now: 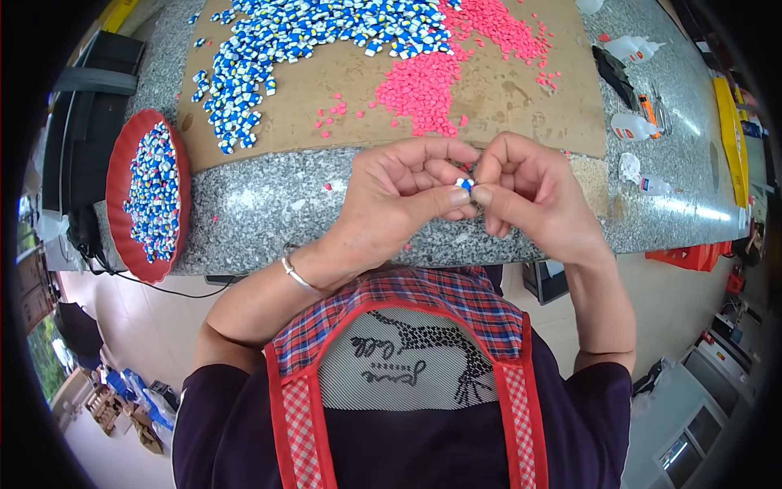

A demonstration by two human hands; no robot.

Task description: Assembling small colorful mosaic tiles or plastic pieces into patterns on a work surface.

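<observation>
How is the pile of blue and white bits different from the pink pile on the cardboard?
The blue and white pieces have two colours each, and some show a yellow spot; the pink pieces are one plain colour. The blue and white pile spreads wider over the left of the cardboard sheet; the pink pile is smaller and sits toward the right. The pink pieces look tinier. Both piles are small loose bits lying on the same cardboard.

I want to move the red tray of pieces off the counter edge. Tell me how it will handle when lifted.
The red tray hangs partly over the counter edge, so it may tip if nudged. It is shallow and heaped with small blue and white pieces, which would probably slide and spill if it tilts. It looks light, likely thin plastic, and might flex.
</observation>
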